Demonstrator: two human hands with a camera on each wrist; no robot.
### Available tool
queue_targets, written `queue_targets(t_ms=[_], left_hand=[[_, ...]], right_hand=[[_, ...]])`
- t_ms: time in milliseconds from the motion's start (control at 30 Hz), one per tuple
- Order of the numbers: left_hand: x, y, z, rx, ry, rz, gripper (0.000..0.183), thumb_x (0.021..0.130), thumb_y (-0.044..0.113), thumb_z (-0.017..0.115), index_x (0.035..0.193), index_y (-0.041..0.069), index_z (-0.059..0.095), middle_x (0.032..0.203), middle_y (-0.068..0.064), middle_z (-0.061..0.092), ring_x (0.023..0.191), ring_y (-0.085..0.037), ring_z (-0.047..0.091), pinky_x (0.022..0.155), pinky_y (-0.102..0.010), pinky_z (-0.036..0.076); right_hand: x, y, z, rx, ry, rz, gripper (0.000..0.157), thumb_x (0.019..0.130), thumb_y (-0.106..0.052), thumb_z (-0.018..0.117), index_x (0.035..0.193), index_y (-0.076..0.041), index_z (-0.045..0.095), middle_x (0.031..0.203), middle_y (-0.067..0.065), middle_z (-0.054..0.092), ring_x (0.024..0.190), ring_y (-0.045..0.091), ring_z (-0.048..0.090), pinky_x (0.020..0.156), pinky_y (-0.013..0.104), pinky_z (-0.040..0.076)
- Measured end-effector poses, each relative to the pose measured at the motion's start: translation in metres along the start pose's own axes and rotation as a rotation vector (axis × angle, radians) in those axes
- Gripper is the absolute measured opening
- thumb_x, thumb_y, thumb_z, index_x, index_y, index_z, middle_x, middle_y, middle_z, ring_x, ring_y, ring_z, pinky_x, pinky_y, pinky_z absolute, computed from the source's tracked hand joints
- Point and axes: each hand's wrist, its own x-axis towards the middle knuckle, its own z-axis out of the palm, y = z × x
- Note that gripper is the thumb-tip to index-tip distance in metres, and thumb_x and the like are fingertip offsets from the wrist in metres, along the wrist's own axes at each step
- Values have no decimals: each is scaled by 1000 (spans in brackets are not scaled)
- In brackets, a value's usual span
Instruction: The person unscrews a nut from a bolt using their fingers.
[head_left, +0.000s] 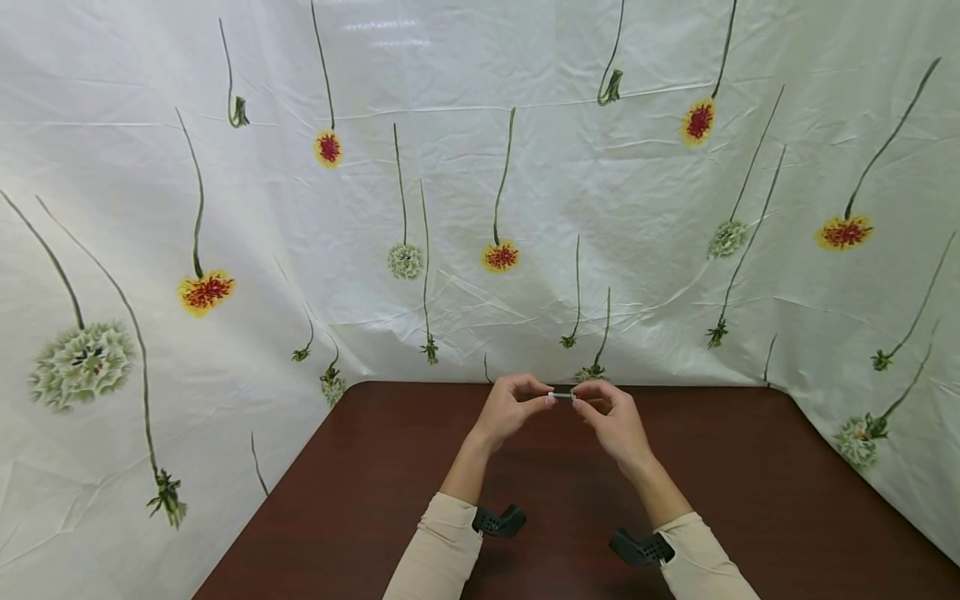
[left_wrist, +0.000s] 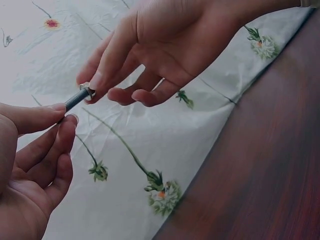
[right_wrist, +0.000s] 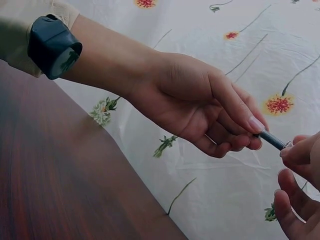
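A short threaded metal bolt [head_left: 562, 396] is held level between both hands, above the far part of the table. My left hand [head_left: 506, 410] pinches one end of it between thumb and fingertips. At the other end, my right hand [head_left: 617, 419] pinches a wider, shiny piece around the bolt [left_wrist: 76, 100]; I cannot tell whether this is its head or a nut. Bare thread shows between the two sets of fingertips in the right wrist view, where the bolt [right_wrist: 272, 140] slants down toward the right hand [right_wrist: 300, 170]. The fingertips cover both ends.
Below the hands is a dark reddish-brown table [head_left: 360, 500]. A white cloth [head_left: 465, 183] printed with flowers hangs behind it and along both sides. Black bands [head_left: 501, 522] are worn at both wrists, over beige sleeves [head_left: 442, 546].
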Motion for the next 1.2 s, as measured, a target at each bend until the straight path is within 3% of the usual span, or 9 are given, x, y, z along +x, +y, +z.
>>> queue_targets(t_ms=[200, 333, 500, 667, 767, 933, 1100, 1200], left_hand=[[0, 0, 0, -2, 4, 8, 13, 94, 6, 77, 106, 0, 77, 95, -8, 76, 88, -22, 71, 82, -37, 57], [0, 0, 0, 5, 2, 12, 13, 94, 6, 77, 106, 1, 78, 94, -7, 76, 89, -21, 71, 81, -36, 57], [0, 1, 1, 3, 3, 10, 13, 94, 6, 77, 106, 1, 78, 94, -7, 76, 89, -21, 71, 82, -37, 56], [-1, 0, 0, -3, -1, 8, 14, 94, 7, 77, 107, 1, 77, 95, -7, 76, 89, -21, 71, 85, -48, 56], [-1, 0, 0, -6, -3, 8, 14, 94, 7, 77, 107, 0, 77, 94, -7, 76, 89, -21, 71, 86, -55, 55], [0, 1, 0, -2, -2, 7, 14, 95, 7, 77, 107, 0, 77, 95, -8, 76, 89, -22, 70, 86, -58, 54], [0, 2, 0, 4, -2, 5, 13, 94, 6, 77, 106, 1, 77, 96, -7, 76, 89, -22, 70, 84, -47, 56], [0, 1, 0, -3, -5, 4, 13, 94, 5, 76, 106, 0, 77, 96, -7, 76, 89, -22, 71, 85, -49, 56]], right_hand=[[0, 0, 0, -4, 3, 24, 26, 101, -10, 70, 123, 4, 67, 111, 19, 67, 95, 32, 67, 77, 33, 57], [0, 1, 1, -12, 31, 54, 24, 104, -16, 66, 118, 3, 70, 105, 15, 68, 96, 39, 65, 77, 31, 57], [1, 2, 0, -16, 37, 45, 17, 102, -11, 68, 111, 2, 72, 99, 14, 68, 90, 30, 64, 75, 29, 56], [1, 2, -1, 14, 7, 16, 15, 99, -4, 70, 112, 4, 71, 108, 16, 67, 93, 31, 66, 76, 30, 56], [0, 1, 0, 20, -8, 25, 21, 101, -8, 69, 119, 3, 69, 112, 17, 67, 97, 34, 66, 79, 37, 57], [1, 0, 3, -2, 18, 58, 26, 105, -17, 65, 121, 3, 68, 111, 21, 67, 98, 40, 65, 82, 49, 57], [2, 1, 2, -1, 42, 41, 16, 102, -9, 68, 111, 4, 70, 108, 24, 67, 92, 29, 65, 78, 37, 57], [2, 1, 1, 19, 26, 11, 17, 98, -2, 71, 114, 5, 69, 113, 20, 67, 92, 23, 65, 75, 30, 56]])
